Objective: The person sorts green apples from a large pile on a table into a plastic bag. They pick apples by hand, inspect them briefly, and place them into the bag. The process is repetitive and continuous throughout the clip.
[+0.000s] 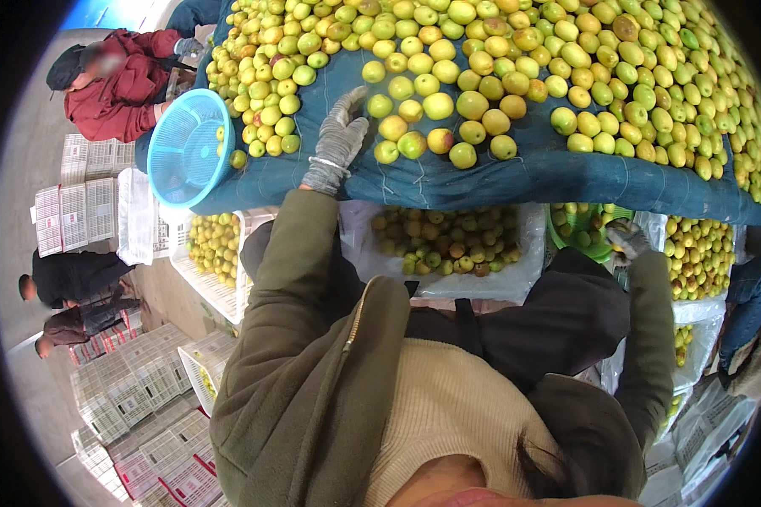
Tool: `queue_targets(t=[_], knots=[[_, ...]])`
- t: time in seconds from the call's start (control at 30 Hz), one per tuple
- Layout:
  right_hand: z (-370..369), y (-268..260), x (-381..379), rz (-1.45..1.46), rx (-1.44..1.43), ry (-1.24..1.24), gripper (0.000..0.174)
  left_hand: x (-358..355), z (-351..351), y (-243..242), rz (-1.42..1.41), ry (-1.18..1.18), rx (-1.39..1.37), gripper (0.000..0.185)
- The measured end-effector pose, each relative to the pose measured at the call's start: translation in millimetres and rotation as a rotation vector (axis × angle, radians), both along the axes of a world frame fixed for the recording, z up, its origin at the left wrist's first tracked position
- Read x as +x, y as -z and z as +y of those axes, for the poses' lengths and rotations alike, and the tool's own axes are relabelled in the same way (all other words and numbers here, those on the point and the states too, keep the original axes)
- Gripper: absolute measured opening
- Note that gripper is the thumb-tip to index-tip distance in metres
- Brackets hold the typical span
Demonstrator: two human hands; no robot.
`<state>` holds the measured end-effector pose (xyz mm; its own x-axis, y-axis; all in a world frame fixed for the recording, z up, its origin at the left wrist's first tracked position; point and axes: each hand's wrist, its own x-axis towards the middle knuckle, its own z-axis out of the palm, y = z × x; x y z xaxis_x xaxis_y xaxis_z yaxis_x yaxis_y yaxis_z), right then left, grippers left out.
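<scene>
Green-yellow jujube-like fruits (438, 106) lie spread over a blue cloth (444, 184) on the sorting table. My left hand (339, 142), in a grey knitted glove, rests over the cloth just left of a loose group of fruits, its fingers apart and nothing seen in it. My right hand (628, 239), also gloved, is low at the right beside a green plastic basket (599, 251) with fruits in it. Its fingers are curled around something yellowish-brown that looks like a fruit. Below the table edge, between my legs, a plastic-lined crate (529, 253) holds more fruits.
A blue plastic basket (184, 149) leans at the table's left edge, near a person in red (117, 89). White crates of fruit (244, 298) stand below left and right. Stacked crates (133, 380) and two more people are farther left; another person's leg (742, 304) is at right.
</scene>
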<state>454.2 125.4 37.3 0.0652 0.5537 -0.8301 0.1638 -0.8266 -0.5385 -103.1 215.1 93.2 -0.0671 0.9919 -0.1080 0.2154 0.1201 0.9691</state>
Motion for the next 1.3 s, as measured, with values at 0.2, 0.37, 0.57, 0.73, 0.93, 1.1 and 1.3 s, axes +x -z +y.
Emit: queue_targets(t=[0.2,0.37,0.57,0.73,0.93,1.1,1.3], knots=[[34,103,-30,-0.079,-0.014,0.410,0.039,-17,0,17,0.404,0.104,0.169,0.052],[38,62,-20,-0.034,-0.041,0.229,0.034,1,-14,-8,0.597,-0.010,0.058,0.038],[28,-79,-104,0.002,0.836,-0.697,0.027,12,-18,-11,0.568,0.134,-0.116,0.047],[13,-148,-204,0.492,0.629,-0.473,0.028,18,-23,-19,0.453,0.141,-0.018,0.045],[-4,-128,-288,0.807,0.228,0.228,0.047,36,-42,-37,0.082,0.216,0.226,0.052],[-2,-98,-312,1.045,0.040,0.399,0.046,70,-67,-64,0.210,0.468,0.329,0.052],[-5,-85,-288,0.837,0.091,0.403,0.021,77,10,-52,0.684,0.349,0.236,0.043]])
